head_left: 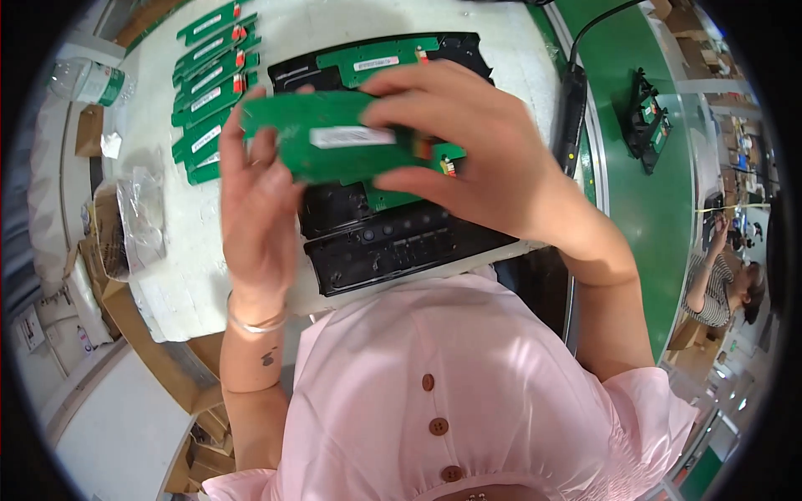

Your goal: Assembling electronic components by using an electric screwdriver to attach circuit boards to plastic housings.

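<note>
A green circuit board (pixel 334 154) with a white label and a red-and-yellow part at its right end is held up between my two hands, slightly blurred. My right hand (pixel 484 146) grips its right end, thumb below and fingers above. At the left end my left hand (pixel 263 200) is closed around the edge, some fingertips hidden behind the board. Beneath lie black plastic housings (pixel 393 250) side by side on the white surface. One farther housing carries another green board (pixel 380 63) with a white label; part of a further green board shows under my right hand.
Several similar green boards (pixel 205 100) lie in an overlapping column at the left. A black corded tool (pixel 572 117) lies along the right edge. Beyond, a black part with green boards (pixel 647 121) rests on a green surface. A clear bottle (pixel 92 82) stands far left; another person (pixel 723 288) is at right.
</note>
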Demonstrator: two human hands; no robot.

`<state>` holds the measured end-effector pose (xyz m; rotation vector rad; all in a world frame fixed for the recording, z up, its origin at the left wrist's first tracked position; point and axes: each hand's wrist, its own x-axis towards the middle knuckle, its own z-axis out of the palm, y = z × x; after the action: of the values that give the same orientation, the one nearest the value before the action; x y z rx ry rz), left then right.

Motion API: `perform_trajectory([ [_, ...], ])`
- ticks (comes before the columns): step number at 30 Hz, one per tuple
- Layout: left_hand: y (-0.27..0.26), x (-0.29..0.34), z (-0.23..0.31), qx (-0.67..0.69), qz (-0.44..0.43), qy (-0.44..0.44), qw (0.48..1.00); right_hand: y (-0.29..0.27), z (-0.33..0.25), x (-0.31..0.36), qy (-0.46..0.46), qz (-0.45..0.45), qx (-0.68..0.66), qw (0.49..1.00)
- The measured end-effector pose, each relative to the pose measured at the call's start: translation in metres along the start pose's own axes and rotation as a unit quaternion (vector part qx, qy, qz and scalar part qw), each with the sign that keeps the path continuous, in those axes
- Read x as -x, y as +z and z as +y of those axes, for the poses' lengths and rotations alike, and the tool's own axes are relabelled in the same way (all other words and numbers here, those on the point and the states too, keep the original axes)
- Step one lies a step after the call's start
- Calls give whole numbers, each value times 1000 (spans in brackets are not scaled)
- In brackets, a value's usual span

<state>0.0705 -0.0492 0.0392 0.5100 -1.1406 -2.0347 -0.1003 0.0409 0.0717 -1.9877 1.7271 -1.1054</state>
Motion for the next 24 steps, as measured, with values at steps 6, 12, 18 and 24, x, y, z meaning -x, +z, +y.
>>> perform_trajectory([
  [6,-49,51,-15,-415,0,59,908,-4,5,74,-27,-158,95,983],
  [12,-28,71,-42,-588,-49,132,797,25,6,93,20,-156,110,981],
  [18,-24,76,-51,-613,-54,129,778,26,10,98,40,-127,96,986],
  [24,-16,75,-51,-673,-98,183,710,13,17,107,45,-101,128,986],
])
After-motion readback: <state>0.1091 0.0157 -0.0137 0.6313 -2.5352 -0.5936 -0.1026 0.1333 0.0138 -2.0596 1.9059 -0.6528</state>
